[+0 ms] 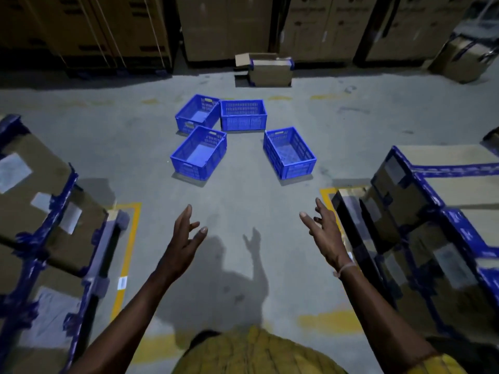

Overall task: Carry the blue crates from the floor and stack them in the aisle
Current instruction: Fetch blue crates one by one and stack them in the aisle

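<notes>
Several empty blue plastic crates stand on the grey floor ahead of me. The nearest left crate (199,153) and the right crate (289,152) sit apart. Behind them, a far left crate (197,114) touches a far middle crate (243,115). My left hand (183,238) and my right hand (325,233) are stretched forward over the floor, fingers straight and spread, holding nothing. Both hands are well short of the crates.
Stacks of cardboard boxes bound with blue tape flank me on the left (40,211) and right (432,211). Yellow floor lines (129,238) mark their bays. An open cardboard box (270,70) lies beyond the crates, before a row of tall cartons (226,25).
</notes>
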A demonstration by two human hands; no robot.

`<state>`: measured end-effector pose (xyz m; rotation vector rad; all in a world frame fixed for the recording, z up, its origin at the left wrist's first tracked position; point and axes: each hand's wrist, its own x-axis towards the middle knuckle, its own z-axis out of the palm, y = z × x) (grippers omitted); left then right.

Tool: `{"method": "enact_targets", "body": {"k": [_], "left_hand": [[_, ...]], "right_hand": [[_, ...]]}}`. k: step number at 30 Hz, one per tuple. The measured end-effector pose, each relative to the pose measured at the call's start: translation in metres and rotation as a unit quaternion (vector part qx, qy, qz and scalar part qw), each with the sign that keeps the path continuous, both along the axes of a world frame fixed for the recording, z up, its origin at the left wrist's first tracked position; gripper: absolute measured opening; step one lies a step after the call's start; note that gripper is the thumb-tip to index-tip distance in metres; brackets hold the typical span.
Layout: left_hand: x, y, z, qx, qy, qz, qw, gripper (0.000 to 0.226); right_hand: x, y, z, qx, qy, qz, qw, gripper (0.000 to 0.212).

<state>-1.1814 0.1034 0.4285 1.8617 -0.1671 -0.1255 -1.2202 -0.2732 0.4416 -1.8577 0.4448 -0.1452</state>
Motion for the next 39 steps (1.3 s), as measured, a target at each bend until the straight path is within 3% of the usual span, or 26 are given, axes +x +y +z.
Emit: {"method": "enact_targets", "body": {"k": [8, 18, 22, 28, 32, 37, 39], "left_hand": [[0.157, -0.051, -0.009, -0.008, 0.034, 0.037, 0.999, 0.087], [0.422, -0.09, -0.039, -0.017, 0.064, 0.054, 0.996, 0.071], [0.524, -0.107, -0.029, 0.044, 0.072, 0.046, 0.995, 0.076], [0.656, -0.11, -0.036, 0.045, 0.069, 0.05, 0.995, 0.074], [0.726, -0.127, -0.044, 0.05, 0.087, 0.116, 0.988, 0.073], [0.805, -0.149, -0.059, 0.056, 0.107, 0.212, 0.97, 0.081], [0.835, -0.159, -0.061, 0.051, 0.129, 0.248, 0.959, 0.08]], "right_hand": [[0.197, -0.046, 0.008, -0.011, 0.005, 0.037, 0.999, 0.09], [0.453, -0.081, -0.019, -0.014, 0.031, 0.043, 0.999, 0.092], [0.558, -0.093, -0.017, -0.025, 0.033, 0.044, 0.998, 0.09], [0.706, -0.107, -0.022, -0.018, 0.033, 0.085, 0.996, 0.092], [0.82, -0.117, -0.038, -0.024, 0.037, 0.15, 0.988, 0.094], [0.969, -0.118, -0.041, -0.036, 0.031, 0.222, 0.974, 0.113], [1.026, -0.116, -0.039, -0.03, 0.046, 0.26, 0.964, 0.107]]}}
